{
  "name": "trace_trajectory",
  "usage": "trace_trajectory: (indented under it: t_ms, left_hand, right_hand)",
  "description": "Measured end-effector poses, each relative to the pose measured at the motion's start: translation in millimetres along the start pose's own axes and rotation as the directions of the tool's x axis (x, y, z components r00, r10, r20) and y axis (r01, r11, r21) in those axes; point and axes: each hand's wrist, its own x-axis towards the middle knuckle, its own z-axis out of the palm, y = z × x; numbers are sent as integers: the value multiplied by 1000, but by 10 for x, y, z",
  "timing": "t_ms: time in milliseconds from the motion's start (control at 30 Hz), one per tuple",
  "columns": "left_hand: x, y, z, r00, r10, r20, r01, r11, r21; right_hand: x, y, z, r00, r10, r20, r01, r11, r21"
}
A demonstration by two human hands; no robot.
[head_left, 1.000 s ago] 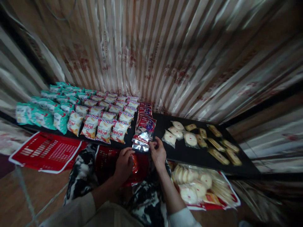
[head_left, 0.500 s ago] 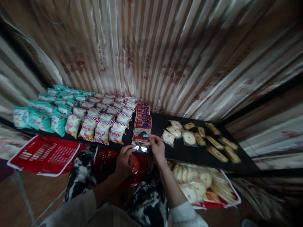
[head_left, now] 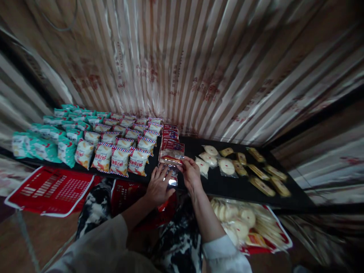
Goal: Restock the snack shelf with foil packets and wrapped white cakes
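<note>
A row of flat red snack packets [head_left: 171, 146] runs from the back to the front of the black shelf [head_left: 210, 184]. At the front, the nearest packet is bent, its shiny lower part raised. My right hand [head_left: 192, 175] pinches that packet's right edge between thumb and fingers. Stretched out and spread, the fingers of my left hand [head_left: 159, 186] rest at its lower left. Below the raised packet, between my hands, a silvery piece of packaging [head_left: 173, 179] shows. My left hand hides part of it, so I cannot tell whether it belongs to another packet.
To the left stand rows of white puffed-snack bags [head_left: 120, 160] and teal bags [head_left: 47, 149]. Wrapped round white cakes [head_left: 226, 166] and long yellowish packs [head_left: 257, 171] lie at right. Below the shelf are a red bag [head_left: 57, 189] and a bag of round cakes [head_left: 239, 223].
The front packet has gone from flat to bent, its near part lifted. My left hand has opened from a pinch at its lower corner and moved right, fingers spread. My right hand has risen slightly.
</note>
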Motion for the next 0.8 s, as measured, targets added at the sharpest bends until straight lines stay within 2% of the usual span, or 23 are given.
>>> trace_trajectory:
  t_ms: [200, 300, 467, 633, 800]
  left_hand:
    - [-1, 17, 20, 998, 13, -62, -14, 1000, -10]
    - [120, 16, 3, 994, -31, -101, 33, 999, 13]
    - [381, -60, 21, 986, -154, -68, 155, 988, 19]
    - [482, -133, 9, 990, -138, -26, 138, 990, -12]
    - [488, -122, -11, 987, -144, -67, 141, 989, -39]
  right_hand:
    - [20, -40, 5, 1000, 9, -25, -8, 998, 63]
    - [36, -73, 29, 1000, 10, -26, -8, 997, 74]
    - [60, -79, 42, 1000, -2, -24, 4, 997, 76]
    - [59, -75, 36, 1000, 9, -30, -6, 997, 77]
    - [51, -71, 47, 999, 18, -32, -15, 996, 91]
